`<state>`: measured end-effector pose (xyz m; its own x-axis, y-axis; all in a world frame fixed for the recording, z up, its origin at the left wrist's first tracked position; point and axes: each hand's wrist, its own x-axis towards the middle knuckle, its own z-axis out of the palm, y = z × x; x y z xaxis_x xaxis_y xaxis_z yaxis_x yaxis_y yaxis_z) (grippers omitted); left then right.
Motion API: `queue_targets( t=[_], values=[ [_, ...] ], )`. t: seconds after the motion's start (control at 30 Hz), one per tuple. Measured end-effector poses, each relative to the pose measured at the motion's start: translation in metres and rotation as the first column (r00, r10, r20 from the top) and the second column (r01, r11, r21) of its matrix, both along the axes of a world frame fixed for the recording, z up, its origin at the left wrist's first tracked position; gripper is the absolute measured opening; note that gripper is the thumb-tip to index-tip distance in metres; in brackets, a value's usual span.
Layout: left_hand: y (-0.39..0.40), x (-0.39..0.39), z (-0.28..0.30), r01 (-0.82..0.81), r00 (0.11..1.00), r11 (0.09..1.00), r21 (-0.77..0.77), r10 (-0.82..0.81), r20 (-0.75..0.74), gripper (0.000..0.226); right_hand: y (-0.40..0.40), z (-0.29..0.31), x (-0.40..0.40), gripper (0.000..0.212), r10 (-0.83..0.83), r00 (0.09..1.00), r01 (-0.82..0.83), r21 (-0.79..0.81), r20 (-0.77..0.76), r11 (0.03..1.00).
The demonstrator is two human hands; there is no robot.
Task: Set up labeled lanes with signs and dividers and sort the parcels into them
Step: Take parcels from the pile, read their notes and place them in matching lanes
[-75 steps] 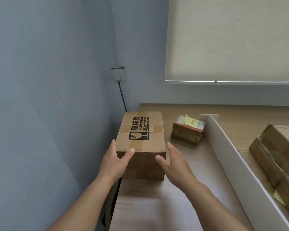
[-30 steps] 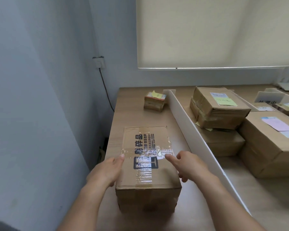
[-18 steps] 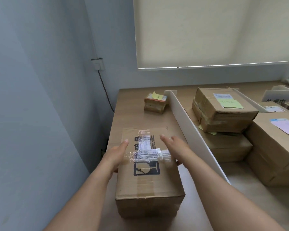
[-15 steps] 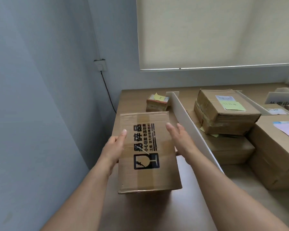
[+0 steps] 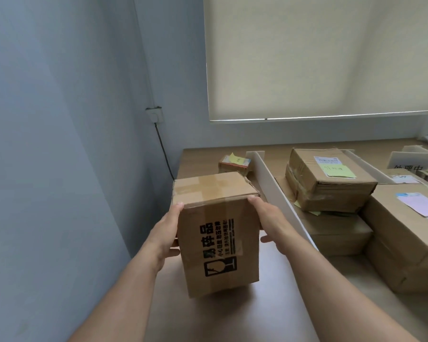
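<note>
I hold a brown cardboard parcel (image 5: 218,243) with a black fragile-glass mark and printed characters, tilted up on end above the wooden table (image 5: 269,312). My left hand (image 5: 164,233) grips its left side and my right hand (image 5: 272,220) grips its right side. A long white divider (image 5: 269,183) stands just to the right of it, marking the leftmost lane. At the far end of that lane lies a small parcel (image 5: 232,162) with a yellow note. A white sign (image 5: 408,162) with black characters stands at the far right.
Right of the divider, a taped parcel with a green note (image 5: 329,178) sits on top of another box (image 5: 336,233). A large box with a pink label (image 5: 405,233) lies beside them. A second divider (image 5: 366,165) runs behind. The blue wall with a socket and cable (image 5: 154,114) borders the table's left.
The parcel lay flat on the table under my hands; I have lifted it and tipped its marked face towards me. My hands moved from its top to its sides.
</note>
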<state>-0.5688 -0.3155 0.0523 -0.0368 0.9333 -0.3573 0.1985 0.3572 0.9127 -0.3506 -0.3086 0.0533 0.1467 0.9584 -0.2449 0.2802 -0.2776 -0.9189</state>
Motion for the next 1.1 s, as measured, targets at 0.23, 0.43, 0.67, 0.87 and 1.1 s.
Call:
queue_targets(
  t=[0.23, 0.43, 0.67, 0.87, 1.1],
  values=[
    [-0.018, -0.002, -0.020, -0.064, 0.998, 0.994, 0.088, 0.065, -0.003, 0.049, -0.016, -0.013, 0.006, 0.004, 0.064, 0.998, -0.064, 0.017, -0.014, 0.998],
    [-0.035, -0.006, -0.030, -0.064, 0.991, 0.997, 0.047, 0.057, 0.121, 0.053, -0.039, -0.012, 0.014, 0.029, 0.144, 0.988, -0.146, -0.025, -0.055, 0.989],
    [-0.045, -0.005, -0.037, 0.042, 0.999, 0.961, -0.272, -0.037, 0.023, 0.089, -0.043, -0.022, 0.016, 0.066, 0.028, 0.999, -0.023, -0.189, 0.023, 0.982],
    [-0.059, 0.006, -0.058, 0.001, 0.996, 0.948, -0.317, -0.030, -0.086, 0.036, -0.052, -0.056, 0.016, 0.036, 0.123, 0.984, -0.075, -0.325, 0.130, 0.943],
    [-0.062, 0.008, -0.067, 0.007, 0.996, 0.950, -0.312, -0.034, -0.080, 0.032, -0.050, -0.067, 0.016, 0.037, 0.135, 0.980, -0.074, -0.358, 0.146, 0.931]
  ],
)
